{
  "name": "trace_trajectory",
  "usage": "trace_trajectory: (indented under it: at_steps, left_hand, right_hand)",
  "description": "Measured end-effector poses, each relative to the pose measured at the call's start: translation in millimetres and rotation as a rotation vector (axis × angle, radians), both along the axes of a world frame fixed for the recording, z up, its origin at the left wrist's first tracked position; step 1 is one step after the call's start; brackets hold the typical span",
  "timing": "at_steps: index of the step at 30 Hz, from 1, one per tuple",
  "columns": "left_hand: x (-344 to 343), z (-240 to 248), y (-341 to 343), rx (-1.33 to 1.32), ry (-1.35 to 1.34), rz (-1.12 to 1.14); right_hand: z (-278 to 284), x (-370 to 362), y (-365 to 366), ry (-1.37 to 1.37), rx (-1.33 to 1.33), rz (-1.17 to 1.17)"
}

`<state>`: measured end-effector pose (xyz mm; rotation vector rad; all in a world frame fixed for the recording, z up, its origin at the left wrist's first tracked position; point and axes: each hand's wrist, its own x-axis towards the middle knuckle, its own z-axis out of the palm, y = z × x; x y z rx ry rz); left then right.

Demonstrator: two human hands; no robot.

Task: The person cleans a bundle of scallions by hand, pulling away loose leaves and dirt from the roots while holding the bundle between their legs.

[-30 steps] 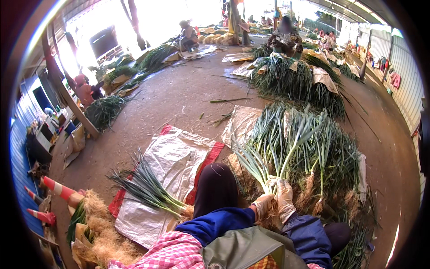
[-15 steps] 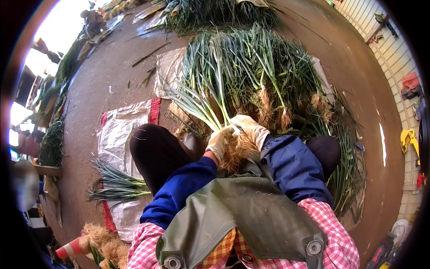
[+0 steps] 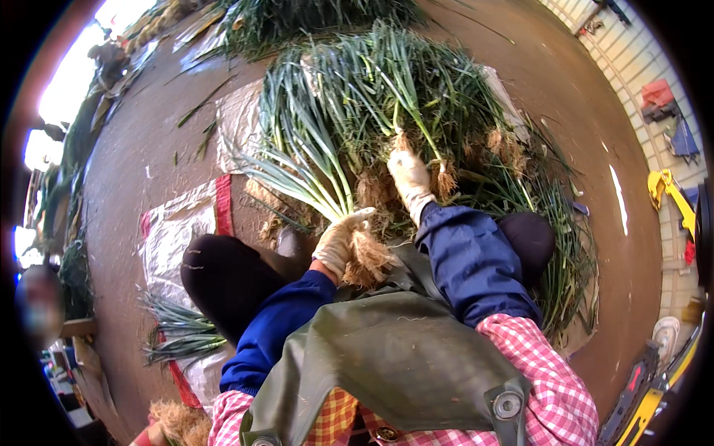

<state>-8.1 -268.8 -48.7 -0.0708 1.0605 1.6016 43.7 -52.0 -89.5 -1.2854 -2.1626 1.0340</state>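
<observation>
My left hand (image 3: 336, 244), in a pale glove, is closed around a bunch of green onions (image 3: 324, 195) in front of my apron. Their pale roots hang below the fist and the leaves fan up and to the left. My gloved right hand (image 3: 410, 178) reaches forward to the near edge of a big pile of green onions (image 3: 327, 82). Its fingers are closed at the root end of one stalk; the fingertips are partly hidden. Another loose green onion (image 3: 445, 177) lies just right of that hand, roots toward me.
A white sack with red edges (image 3: 178, 215) lies on the floor at my left, with a small bundle of green onions (image 3: 182, 328) on it. Farther off is another heap of green onions (image 3: 320, 18). Yellow-and-black equipment (image 3: 641, 416) stands at the lower right.
My right hand has left the bunch and moved forward to the pile. The left hand alone now holds the bunch. The whole view has shifted slightly.
</observation>
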Motion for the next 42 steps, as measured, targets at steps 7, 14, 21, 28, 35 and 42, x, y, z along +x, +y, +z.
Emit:
trace_trajectory:
  at_steps: [7, 14, 21, 28, 35, 42]
  left_hand:
    - [-8.7, 55.1, 2.4, 0.42, -0.251, 0.064]
    - [-8.1, 27.7, 12.9, 0.254, -0.168, 0.117]
    - [20.2, 23.2, 36.0, -0.049, -0.229, 0.242]
    - [-5.5, -18.5, 7.7, -0.057, -0.215, 0.244]
    - [-4.0, -3.0, 17.3, 0.064, -0.169, 0.196]
    - [-12.4, -30.3, 5.5, -0.033, -0.056, 0.153]
  right_hand:
    - [-11.9, 64.1, 66.2, -0.432, 0.133, -0.383]
    - [46.6, 34.4, 29.2, 0.186, -0.4, -0.127]
    - [20.2, 19.6, -44.7, 0.298, -0.488, 0.401]
    - [35.0, -1.5, -54.6, 0.204, -0.534, 0.567]
    - [10.3, -2.6, -20.0, 0.125, -0.195, 0.958]
    - [66.0, -14.0, -40.4, -0.012, -0.195, 0.544]
